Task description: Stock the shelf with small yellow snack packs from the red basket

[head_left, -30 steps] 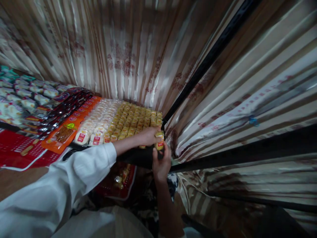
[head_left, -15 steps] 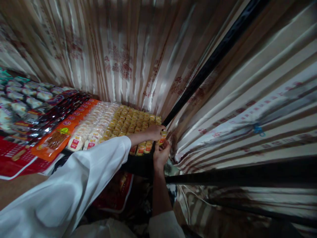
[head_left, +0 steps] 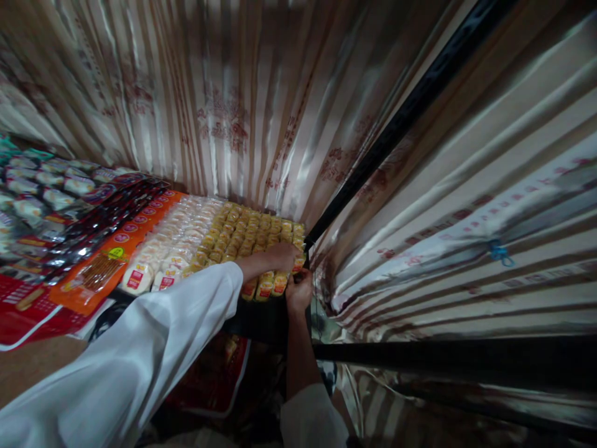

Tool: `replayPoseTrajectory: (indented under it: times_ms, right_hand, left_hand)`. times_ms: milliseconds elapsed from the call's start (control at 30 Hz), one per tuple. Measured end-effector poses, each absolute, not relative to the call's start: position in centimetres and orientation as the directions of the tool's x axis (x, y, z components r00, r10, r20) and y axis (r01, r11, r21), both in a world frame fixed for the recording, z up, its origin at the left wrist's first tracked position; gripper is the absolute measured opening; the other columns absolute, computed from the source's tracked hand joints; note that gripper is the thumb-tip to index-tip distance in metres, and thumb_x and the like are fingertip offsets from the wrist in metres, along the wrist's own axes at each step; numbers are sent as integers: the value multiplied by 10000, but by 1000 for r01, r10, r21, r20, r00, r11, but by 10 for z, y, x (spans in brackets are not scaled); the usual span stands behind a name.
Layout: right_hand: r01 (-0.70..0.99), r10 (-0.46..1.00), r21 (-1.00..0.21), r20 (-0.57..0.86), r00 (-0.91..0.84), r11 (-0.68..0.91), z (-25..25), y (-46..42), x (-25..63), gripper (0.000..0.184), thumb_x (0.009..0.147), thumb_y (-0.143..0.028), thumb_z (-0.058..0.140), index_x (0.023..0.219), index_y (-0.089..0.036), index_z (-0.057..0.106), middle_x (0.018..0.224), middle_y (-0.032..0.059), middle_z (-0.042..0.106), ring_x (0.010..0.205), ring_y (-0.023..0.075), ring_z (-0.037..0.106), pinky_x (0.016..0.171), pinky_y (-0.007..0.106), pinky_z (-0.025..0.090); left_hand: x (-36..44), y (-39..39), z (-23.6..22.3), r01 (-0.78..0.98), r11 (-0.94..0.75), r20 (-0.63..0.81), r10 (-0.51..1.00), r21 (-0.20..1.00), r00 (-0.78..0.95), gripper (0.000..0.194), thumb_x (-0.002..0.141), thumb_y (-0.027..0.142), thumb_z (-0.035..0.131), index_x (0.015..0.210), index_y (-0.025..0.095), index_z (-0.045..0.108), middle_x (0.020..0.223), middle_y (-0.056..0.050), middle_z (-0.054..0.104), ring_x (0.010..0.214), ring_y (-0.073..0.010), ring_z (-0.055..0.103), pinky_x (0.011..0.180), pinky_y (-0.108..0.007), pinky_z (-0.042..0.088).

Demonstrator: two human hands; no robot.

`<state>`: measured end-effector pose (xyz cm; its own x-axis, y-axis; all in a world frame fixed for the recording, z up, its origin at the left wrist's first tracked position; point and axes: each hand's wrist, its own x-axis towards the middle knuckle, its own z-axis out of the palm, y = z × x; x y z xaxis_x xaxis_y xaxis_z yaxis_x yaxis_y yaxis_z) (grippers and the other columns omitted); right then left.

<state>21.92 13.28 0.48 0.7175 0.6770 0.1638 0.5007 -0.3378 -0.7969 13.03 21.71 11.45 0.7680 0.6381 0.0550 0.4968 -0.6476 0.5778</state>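
Note:
Rows of small yellow wrapped snack packets (head_left: 252,233) lie on a dark display stand against striped curtains. My left hand (head_left: 282,255) reaches across in a white sleeve and rests, fingers curled, on the right front corner of these rows. My right hand (head_left: 298,292) comes up from below and pinches a yellow packet with a red label (head_left: 298,264) at that same corner, just under the left hand. Both hands touch this packet.
White round packets (head_left: 153,261), an orange pack row (head_left: 105,264), dark wrappers (head_left: 100,214) and pale packets (head_left: 41,193) fill the stand to the left. Black frame bars (head_left: 396,130) run up right and across (head_left: 448,354). Striped curtain (head_left: 233,106) hangs close behind. Red packaging (head_left: 219,367) lies below.
Both hands have moved the yellow packet up and inward, from below the stand's edge to the corner of the yellow rows. The camera has shifted slightly downward.

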Motion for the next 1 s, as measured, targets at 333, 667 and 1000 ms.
replayPoseTrajectory:
  times_ms: [333,667,1000]
  right_hand:
    - [452,718,-878,213,663,-158,-2,136,222,515,737,-407,484,1159,-113,515,1018,121,627,720,169,600,674,281,464]
    - [530,702,-804,213,679,-268,-10,143,227,522,753,-374,452,1191,-106,550,997,132,644,742,185,604,693,279,454]
    - [546,722,-784,191,665,-295,-13,146,228,523,757,-408,451,1192,-136,552,1000,113,636,685,168,596,663,274,447]
  left_hand:
    - [133,218,112,522,-781,24,563,342,826,194,727,96,522,865,117,657,1036,-92,661,948,-180,603,827,-246,469]
    - [132,220,99,487,-776,125,573,401,810,238,713,90,507,890,139,659,1055,-70,652,1001,-178,576,879,-263,450]
    - [133,220,98,525,-725,63,610,446,790,218,692,88,524,861,139,652,944,-73,660,950,-187,581,848,-274,461]
